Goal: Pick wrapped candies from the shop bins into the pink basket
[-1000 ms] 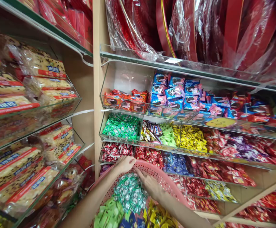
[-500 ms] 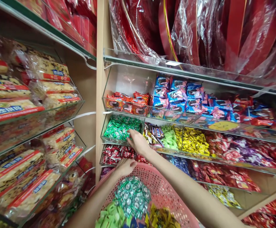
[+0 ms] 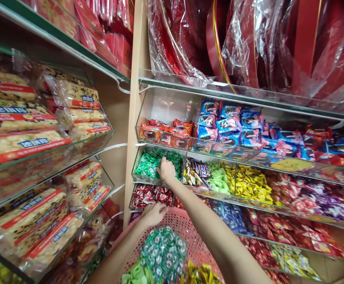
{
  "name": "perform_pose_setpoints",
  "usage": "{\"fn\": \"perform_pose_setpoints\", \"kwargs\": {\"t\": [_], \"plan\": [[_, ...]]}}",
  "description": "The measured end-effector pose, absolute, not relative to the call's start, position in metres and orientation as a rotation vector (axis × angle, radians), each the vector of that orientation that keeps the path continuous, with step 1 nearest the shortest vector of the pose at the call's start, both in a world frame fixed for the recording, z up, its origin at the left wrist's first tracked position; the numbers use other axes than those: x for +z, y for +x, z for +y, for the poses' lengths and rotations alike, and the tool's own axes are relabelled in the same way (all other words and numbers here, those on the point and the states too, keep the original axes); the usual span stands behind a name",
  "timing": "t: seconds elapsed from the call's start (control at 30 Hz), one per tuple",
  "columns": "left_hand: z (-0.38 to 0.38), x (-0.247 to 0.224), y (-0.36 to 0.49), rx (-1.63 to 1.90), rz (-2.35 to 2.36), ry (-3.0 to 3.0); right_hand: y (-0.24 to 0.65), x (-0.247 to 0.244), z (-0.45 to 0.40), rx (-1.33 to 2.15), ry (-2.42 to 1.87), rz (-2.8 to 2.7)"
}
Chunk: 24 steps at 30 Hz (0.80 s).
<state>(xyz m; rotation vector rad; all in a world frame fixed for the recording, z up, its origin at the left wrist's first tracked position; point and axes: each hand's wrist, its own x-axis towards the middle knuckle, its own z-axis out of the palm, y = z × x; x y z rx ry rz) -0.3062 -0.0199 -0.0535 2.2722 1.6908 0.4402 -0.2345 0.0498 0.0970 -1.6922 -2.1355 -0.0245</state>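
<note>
My left hand (image 3: 154, 214) is closed over the far rim of a pink perforated plastic basket (image 3: 186, 221). Inside the basket lie a pile of green-and-silver wrapped candies (image 3: 163, 252), some light green packets (image 3: 136, 274) and some yellow ones (image 3: 201, 273). Stretched out across the basket, my right hand (image 3: 166, 170) is in a clear shelf bin of green-wrapped candies (image 3: 148, 161). Its fingers curl down on the candies, and the fingertips are partly hidden among them.
Beside the green bin lie dark-wrapped bars (image 3: 198, 167), light green packets (image 3: 218, 177) and yellow candies (image 3: 253, 183). Above, a glass-fronted shelf holds blue packets (image 3: 229, 122). Packaged pastries (image 3: 26, 142) fill shelves at left. Below the green bin are red-wrapped candies (image 3: 152, 195).
My right hand has moved from the bin's front edge in over the green candies, its fingers now curled. My left hand stays on the basket rim. The view has shifted slightly.
</note>
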Motion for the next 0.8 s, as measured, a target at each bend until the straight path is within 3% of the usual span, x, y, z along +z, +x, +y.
{"fn": "perform_pose_setpoints", "kwargs": {"t": [0.43, 0.53, 0.7, 0.8], "plan": [[-0.017, -0.051, -0.297, 0.434, 1.674, 2.29, -0.217, 0.099, 0.051, 0.207, -1.529, -1.941], [-0.015, -0.048, -0.298, 0.44, 1.662, 2.303, -0.207, 0.101, 0.036, 0.454, -1.308, -1.866], [-0.012, -0.046, -0.302, 0.441, 1.666, 2.286, -0.176, 0.087, -0.018, 1.16, -0.829, -1.619], [-0.012, -0.041, -0.302, 0.446, 1.664, 2.292, -0.149, 0.064, -0.05, 1.293, -0.807, -1.567]]}}
